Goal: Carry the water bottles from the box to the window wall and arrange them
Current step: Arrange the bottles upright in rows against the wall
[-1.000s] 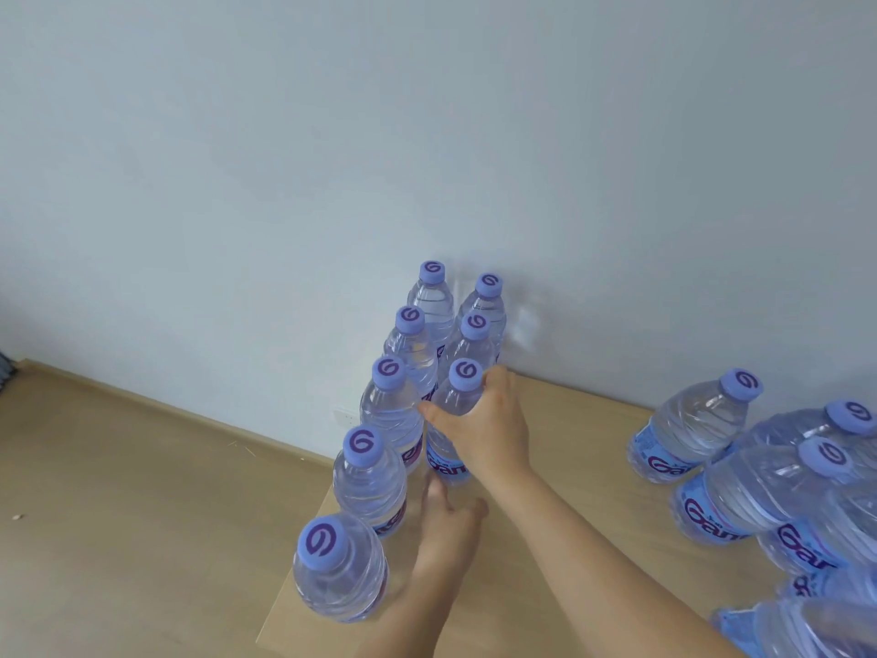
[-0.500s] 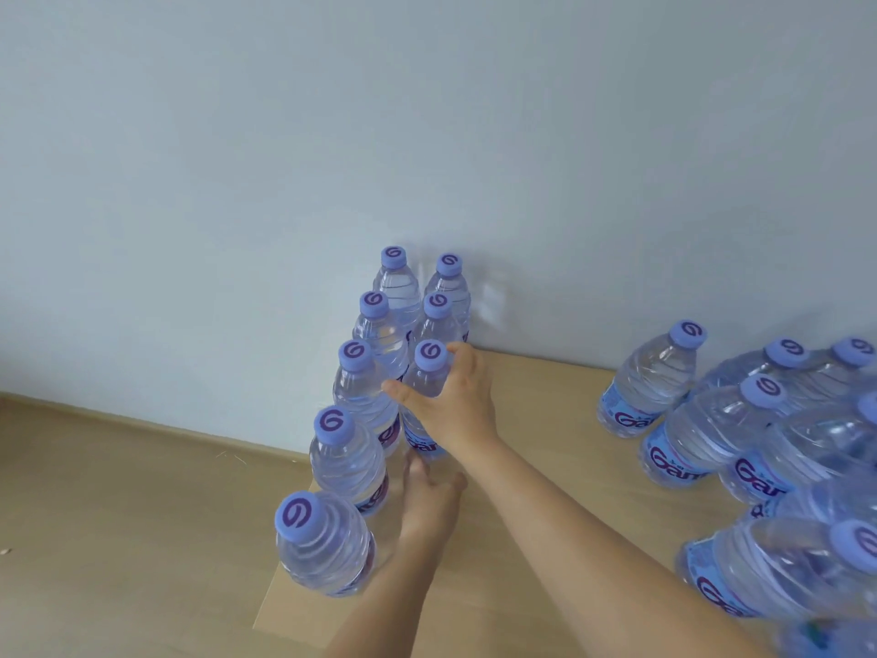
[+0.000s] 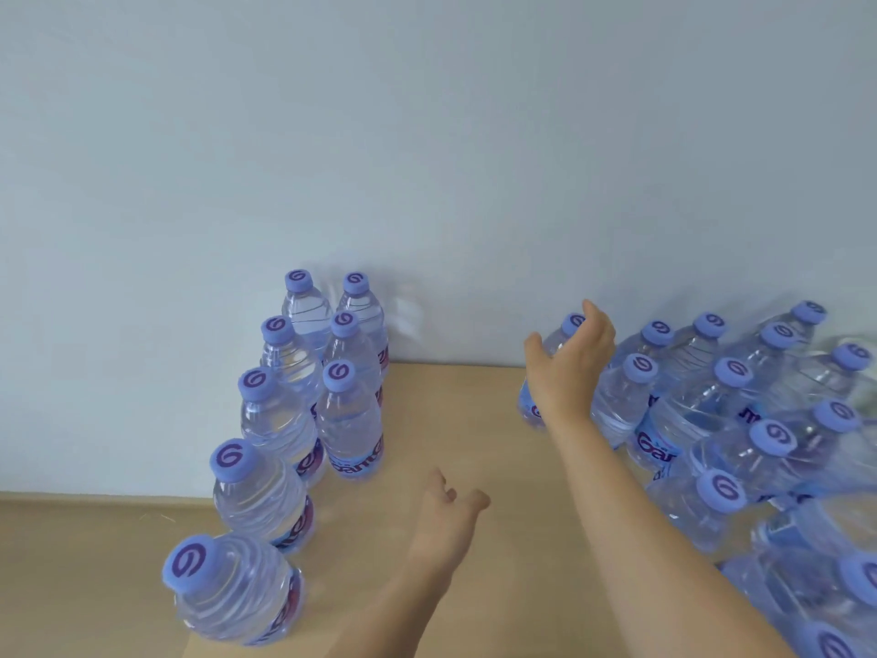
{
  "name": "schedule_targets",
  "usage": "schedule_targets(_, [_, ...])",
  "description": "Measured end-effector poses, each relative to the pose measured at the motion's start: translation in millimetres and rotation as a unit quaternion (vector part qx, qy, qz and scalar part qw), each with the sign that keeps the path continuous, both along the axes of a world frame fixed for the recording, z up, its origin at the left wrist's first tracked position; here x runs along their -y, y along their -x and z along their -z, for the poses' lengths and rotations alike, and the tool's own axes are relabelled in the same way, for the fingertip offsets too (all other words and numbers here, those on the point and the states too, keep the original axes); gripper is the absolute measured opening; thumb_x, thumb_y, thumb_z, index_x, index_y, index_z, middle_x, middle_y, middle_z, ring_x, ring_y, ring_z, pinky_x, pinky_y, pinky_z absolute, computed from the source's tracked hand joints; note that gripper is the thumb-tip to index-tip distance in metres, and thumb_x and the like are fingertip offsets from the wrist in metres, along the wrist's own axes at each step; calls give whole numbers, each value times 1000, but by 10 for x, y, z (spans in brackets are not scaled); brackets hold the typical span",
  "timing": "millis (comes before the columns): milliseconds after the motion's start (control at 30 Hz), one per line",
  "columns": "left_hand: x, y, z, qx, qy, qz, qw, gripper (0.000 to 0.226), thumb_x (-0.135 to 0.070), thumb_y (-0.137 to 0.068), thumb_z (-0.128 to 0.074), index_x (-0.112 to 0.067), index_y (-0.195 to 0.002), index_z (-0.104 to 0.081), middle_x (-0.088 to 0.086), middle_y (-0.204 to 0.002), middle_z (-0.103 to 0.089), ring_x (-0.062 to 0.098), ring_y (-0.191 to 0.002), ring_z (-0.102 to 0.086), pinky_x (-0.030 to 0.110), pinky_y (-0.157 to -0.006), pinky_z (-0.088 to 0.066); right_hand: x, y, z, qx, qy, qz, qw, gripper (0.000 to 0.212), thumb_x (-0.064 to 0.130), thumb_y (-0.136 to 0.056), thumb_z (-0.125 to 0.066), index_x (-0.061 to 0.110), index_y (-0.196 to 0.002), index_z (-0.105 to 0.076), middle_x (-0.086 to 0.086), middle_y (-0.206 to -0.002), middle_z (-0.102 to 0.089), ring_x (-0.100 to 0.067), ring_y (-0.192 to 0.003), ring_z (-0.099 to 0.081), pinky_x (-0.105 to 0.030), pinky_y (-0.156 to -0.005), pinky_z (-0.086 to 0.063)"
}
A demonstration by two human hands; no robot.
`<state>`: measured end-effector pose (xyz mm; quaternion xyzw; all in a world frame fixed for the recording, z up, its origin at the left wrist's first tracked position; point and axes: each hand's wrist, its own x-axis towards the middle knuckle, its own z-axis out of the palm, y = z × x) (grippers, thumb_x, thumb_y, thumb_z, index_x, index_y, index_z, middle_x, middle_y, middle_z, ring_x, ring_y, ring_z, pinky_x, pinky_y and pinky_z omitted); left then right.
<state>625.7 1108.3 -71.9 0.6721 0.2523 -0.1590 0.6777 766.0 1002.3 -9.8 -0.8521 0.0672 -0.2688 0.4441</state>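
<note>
Purple-capped bottles (image 3: 349, 415), eight so far, stand in two rows at centre left against the wall (image 3: 427, 135), while many wait at right, where the right hand (image 3: 567, 372) curls around the nearest bottle (image 3: 560, 346); the left hand (image 3: 448, 517) hangs loose, empty.

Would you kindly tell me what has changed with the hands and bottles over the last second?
The right hand let go of the front right-column clear plastic bottle with purple cap and reached right to the nearest bottle of the loose cluster. The left hand stays open, low. The two-column arrangement is unchanged.
</note>
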Motion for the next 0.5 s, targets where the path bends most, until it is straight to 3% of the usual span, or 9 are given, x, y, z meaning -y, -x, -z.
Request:
schedule_targets(100, [67,-80,-48,11,-10,20,1000,78,-18,-89,-57,-13,-151,-11,0,-153,-27,11,-134,-35,22,-89,-29,82,-173,82,-101,-89,11,991,71,13,-84,-65,3,-142,-25,-14,-142,-37,-28,-131,-37,-36,-107,-32])
schedule_targets(167, [80,-120,-68,16,-15,31,999,77,-19,-89,-57,-12,-151,-12,0,-152,-29,11,-132,-36,22,-88,-29,128,-241,115,-119,-121,20,985,55,13,-86,-62,2,-134,-36,-14,-130,-49,-29,-119,-49,-33,-94,-41])
schedule_targets(267, [42,-165,-29,22,-20,41,999,78,-17,-88,-59,-11,-150,-12,3,-151,-30,13,-133,-36,22,-89,-30,127,-200,101,-94,-113,13,989,28,13,-84,-66,4,-104,-48,-12,-106,-56,-31,-103,-54,-33,-80,-42])
schedule_targets(367, [-63,-206,-9,51,-58,46,996,85,-18,-84,-64,-13,-151,-12,2,-152,-30,13,-135,-35,22,-92,-33,79,-93,-29,-47,-68,-30,996,30,20,-81,-71,3,-97,-52,-11,-100,-57,-29,-98,-52,-36,-81,-43])
schedule_targets(500, [-153,-241,-75,134,-159,65,976,106,-33,-70,-78,-27,-151,-9,-14,-149,-28,3,-136,-28,17,-98,-28,30,67,-487,5,-74,-64,995,31,31,-74,-76,17,-74,-48,3,-77,-53,-13,-71,-49,-22,-61,-35])
